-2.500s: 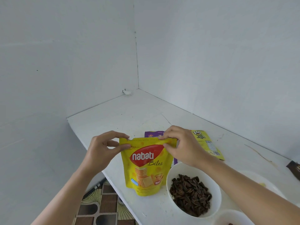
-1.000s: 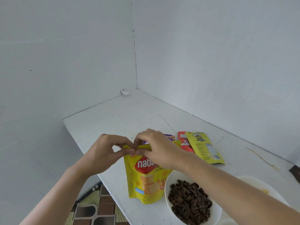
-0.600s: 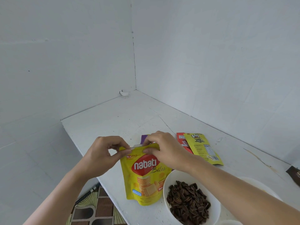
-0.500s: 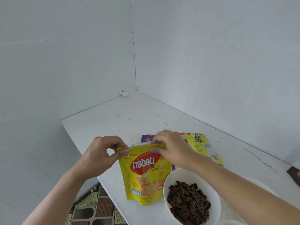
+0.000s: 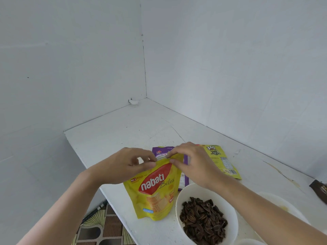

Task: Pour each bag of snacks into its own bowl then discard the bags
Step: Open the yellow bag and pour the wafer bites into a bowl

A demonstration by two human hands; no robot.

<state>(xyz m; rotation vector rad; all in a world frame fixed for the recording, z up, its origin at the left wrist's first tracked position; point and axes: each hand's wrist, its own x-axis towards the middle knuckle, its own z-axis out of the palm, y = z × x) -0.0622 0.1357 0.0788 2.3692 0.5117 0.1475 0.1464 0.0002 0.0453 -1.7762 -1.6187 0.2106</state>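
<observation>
A yellow Nabati Bites bag stands upright near the front edge of the white counter. My left hand pinches its top edge on the left, and my right hand pinches the top edge on the right. A white bowl full of dark sunflower seeds sits just right of the bag. Behind the bag lie a purple bag and a flat yellow seed bag.
Under my right forearm a second white bowl shows some yellow crumbs. A dark brown packet lies at the right edge. The rim of a third bowl peeks in at the bottom. White walls meet in a corner behind; patterned floor lies below the counter's edge.
My hands have shifted along the bag's top edge and now sit closer together. The bag leans a little to the left compared with half a second ago.
</observation>
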